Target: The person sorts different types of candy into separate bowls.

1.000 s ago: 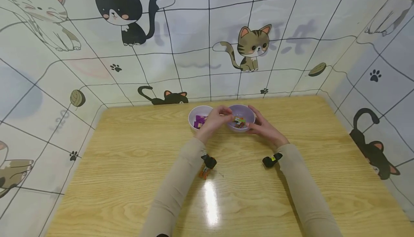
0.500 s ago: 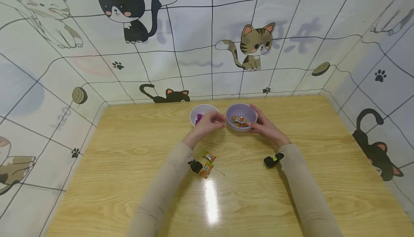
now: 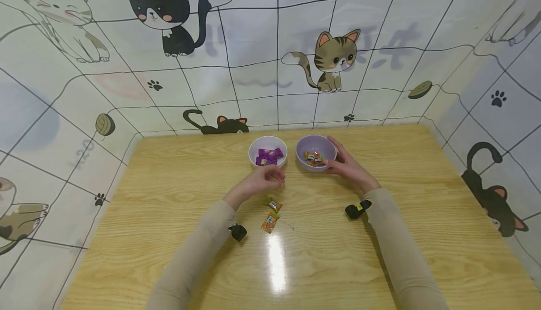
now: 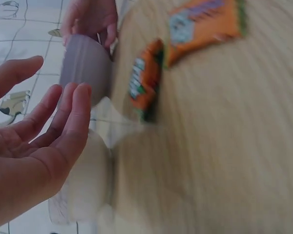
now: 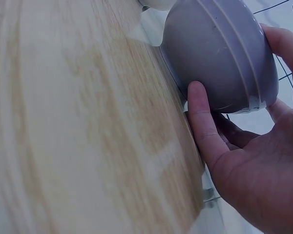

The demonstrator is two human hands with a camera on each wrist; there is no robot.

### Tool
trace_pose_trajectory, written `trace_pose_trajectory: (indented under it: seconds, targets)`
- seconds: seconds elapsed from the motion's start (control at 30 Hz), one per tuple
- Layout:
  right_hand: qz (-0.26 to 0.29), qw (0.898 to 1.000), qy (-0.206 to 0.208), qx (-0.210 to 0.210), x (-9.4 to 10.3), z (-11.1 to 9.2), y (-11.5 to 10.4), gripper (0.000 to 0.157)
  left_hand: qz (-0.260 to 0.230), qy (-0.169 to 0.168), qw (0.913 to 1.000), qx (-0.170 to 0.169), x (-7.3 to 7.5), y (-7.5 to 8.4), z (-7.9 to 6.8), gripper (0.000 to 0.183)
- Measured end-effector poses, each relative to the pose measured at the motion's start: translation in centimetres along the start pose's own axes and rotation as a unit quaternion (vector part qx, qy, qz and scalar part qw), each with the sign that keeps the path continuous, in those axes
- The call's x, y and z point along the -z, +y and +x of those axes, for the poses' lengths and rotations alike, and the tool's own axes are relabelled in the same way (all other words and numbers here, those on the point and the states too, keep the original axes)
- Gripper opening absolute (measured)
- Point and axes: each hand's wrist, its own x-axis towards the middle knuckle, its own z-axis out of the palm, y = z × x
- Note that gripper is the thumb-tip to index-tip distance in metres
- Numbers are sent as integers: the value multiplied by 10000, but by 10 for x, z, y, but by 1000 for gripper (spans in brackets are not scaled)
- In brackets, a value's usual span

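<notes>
My left hand (image 3: 265,178) hovers just in front of the white bowl (image 3: 251,154), fingers loosely bent and spread from the thumb, holding nothing in the left wrist view. That bowl has several purple-wrapped candies (image 3: 269,155) in it. To its right is a lavender bowl (image 3: 316,140) with several orange-wrapped candies (image 3: 313,158) inside. My right hand (image 3: 348,169) grips this bowl by its right side, thumb and fingers around the wall (image 5: 219,53). On the table in front of my left hand lie two more orange candies, a small one (image 3: 274,205) and a flatter one (image 3: 270,222).
The wooden table (image 3: 186,192) meets a cat-patterned wall covering (image 3: 253,84) right behind the bowls, and the covering rises along both sides too. A bright light reflection (image 3: 276,263) shows on the tabletop near the front.
My left hand has moved from the lavender bowl's rim back leftward and toward me, uncovering the purple candies and the two loose orange ones. The right hand keeps its grip.
</notes>
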Motion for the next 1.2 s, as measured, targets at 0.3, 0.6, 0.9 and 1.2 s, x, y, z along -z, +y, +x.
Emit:
trace_pose_trajectory:
  seconds: [0.3,0.6,0.9,1.2]
  targets:
    - [-19,10000,7,1,-1,0,0,81,207,-364,9985,351,11,-17,-16,37]
    - [-70,9999,-38,102,2,1,2,81,378,-897,9941,479,15,-27,-26,39]
    - [73,9999,-38,136,1,0,1,81,1233,-1006,9869,249,14,-31,-23,36]
    - [93,9999,-63,83,1,1,1,82,1260,-827,9883,227,12,-31,-23,22]
